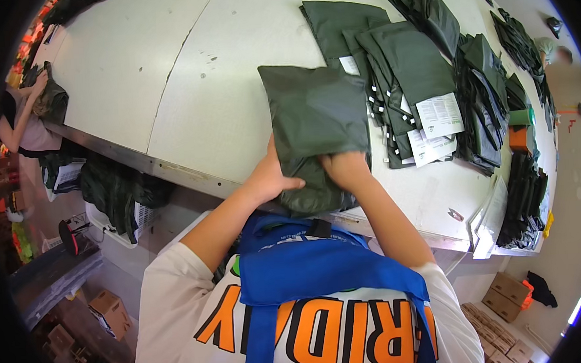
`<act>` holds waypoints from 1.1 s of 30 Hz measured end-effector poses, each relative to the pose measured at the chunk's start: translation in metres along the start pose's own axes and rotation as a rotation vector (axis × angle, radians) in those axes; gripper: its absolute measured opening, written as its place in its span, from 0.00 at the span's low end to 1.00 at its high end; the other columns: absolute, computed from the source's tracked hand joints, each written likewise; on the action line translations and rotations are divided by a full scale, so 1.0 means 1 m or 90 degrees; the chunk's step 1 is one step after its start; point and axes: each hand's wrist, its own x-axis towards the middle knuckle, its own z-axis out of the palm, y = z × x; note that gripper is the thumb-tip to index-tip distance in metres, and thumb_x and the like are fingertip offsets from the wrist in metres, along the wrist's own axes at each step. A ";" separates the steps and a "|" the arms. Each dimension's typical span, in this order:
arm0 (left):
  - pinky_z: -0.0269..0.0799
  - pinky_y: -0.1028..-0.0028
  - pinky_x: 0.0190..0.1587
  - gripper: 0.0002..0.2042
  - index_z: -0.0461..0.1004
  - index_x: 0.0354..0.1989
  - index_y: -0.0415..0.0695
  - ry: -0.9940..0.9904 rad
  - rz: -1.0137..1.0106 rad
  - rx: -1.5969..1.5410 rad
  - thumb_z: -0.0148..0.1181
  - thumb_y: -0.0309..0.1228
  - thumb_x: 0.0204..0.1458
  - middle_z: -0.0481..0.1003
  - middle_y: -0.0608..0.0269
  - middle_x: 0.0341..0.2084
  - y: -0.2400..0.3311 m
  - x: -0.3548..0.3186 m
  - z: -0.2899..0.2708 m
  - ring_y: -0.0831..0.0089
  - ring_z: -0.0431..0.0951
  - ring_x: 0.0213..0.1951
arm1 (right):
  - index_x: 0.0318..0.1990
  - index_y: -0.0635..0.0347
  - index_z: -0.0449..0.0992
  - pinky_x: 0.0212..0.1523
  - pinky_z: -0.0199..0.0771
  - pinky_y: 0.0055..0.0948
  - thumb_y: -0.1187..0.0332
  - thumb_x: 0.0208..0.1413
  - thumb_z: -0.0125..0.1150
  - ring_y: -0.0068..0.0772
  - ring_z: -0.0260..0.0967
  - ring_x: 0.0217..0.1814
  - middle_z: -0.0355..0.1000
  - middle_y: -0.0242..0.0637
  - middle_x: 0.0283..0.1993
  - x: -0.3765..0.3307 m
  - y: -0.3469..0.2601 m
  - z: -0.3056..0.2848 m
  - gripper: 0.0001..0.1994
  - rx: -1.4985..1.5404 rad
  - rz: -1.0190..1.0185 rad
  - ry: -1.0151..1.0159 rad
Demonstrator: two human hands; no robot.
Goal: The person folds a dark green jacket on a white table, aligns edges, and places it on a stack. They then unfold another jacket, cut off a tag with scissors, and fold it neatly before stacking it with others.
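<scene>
A dark green pouch (316,108) of smooth, coated-looking fabric lies in front of me at the table's near edge. My left hand (270,177) grips its lower left side, thumb on the front and fingers behind. The fingers of my right hand (347,168) disappear beneath the pouch's upper layer, so their pose is hidden. Below both hands, the pouch's lower part (314,196) hangs creased against the edge. To its right lie overlapping stacks of flat dark green pieces (412,60) with small white tags, some with printed white sheets (439,116).
The white table (224,47) has a long seam left of me. More dark green bundles (521,202) and a green-orange roll (522,120) are at the right. Beneath the left edge is a white basket (112,220) of dark fabric. A co-worker (24,116) handles similar fabric far left.
</scene>
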 end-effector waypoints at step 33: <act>0.48 0.64 0.67 0.57 0.30 0.68 0.35 -0.080 -0.089 -0.177 0.73 0.37 0.41 0.47 0.41 0.66 0.019 0.007 -0.016 0.56 0.50 0.67 | 0.59 0.69 0.61 0.56 0.63 0.40 0.57 0.50 0.66 0.53 0.64 0.57 0.66 0.56 0.54 -0.036 0.022 -0.027 0.34 0.245 0.340 0.165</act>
